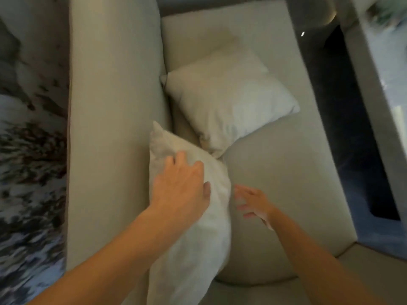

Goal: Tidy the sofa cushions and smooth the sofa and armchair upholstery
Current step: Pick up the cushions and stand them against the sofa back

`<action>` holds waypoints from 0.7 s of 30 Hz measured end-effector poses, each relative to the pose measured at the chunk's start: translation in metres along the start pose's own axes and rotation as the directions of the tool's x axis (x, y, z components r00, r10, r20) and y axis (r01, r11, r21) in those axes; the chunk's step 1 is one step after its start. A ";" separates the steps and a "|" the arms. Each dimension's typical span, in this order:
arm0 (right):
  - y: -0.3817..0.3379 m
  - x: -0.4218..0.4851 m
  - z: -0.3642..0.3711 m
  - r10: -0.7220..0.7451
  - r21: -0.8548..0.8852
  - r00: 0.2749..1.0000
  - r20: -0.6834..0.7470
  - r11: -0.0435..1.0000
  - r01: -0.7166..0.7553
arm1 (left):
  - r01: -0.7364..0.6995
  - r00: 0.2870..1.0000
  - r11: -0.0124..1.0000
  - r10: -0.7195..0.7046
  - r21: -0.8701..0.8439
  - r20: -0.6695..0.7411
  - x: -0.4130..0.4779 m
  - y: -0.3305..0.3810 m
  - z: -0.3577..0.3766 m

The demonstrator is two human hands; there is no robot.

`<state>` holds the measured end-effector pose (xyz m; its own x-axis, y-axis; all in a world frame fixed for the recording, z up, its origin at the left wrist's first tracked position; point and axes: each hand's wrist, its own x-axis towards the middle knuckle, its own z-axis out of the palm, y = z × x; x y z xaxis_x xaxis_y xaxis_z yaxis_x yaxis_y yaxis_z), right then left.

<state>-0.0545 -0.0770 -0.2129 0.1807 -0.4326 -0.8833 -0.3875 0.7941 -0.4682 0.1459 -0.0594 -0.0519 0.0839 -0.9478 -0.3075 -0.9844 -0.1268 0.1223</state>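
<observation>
A pale beige sofa fills the view, its backrest (114, 128) on the left and its seat (286, 172) on the right. One white cushion (193, 249) stands on edge against the backrest. My left hand (178, 186) lies flat on its upper part, fingers spread, thumb on its right face. My right hand (253, 201) hovers open just right of that cushion, fingers apart, not touching it. A second white cushion (229, 97) lies tilted on the seat farther back, one corner meeting the first cushion.
A wall with a dark blotchy pattern (30, 150) runs along the left behind the backrest. Dark floor (352, 128) and a grey furniture edge (378, 106) lie to the right of the seat. Another seat section (374, 271) shows at lower right.
</observation>
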 end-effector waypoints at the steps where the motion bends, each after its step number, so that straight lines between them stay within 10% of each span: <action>1: -0.023 0.009 -0.018 -0.060 0.004 0.994 -0.086 0.998 0.060 | -0.008 1.000 0.997 0.006 -0.076 -0.021 0.028 0.010 -0.001; 6: -0.157 0.057 -0.094 -0.502 -0.385 0.784 -0.364 0.848 0.364 | 0.281 0.960 0.841 -0.242 -0.462 0.144 0.182 0.037 0.032; 9: -0.197 0.103 -0.116 -0.557 -0.604 0.758 -0.339 0.747 0.278 | 0.486 0.874 0.706 -0.408 -0.516 0.266 0.244 0.019 0.079; 15: -0.171 0.188 -0.093 -0.438 -0.377 0.795 -0.420 0.881 0.286 | 0.454 0.872 0.510 -0.421 -0.731 0.248 0.274 -0.016 0.145; 21: -0.192 0.174 -0.092 -0.341 -0.060 0.812 -0.473 0.933 0.356 | 0.299 0.895 0.664 -0.444 -0.686 -0.040 0.271 0.003 0.089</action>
<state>-0.0320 -0.3440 -0.2742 -0.1492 -0.8240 -0.5466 -0.3513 0.5609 -0.7496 0.1516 -0.2907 -0.2186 0.5187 -0.8037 -0.2915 -0.5218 -0.5677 0.6367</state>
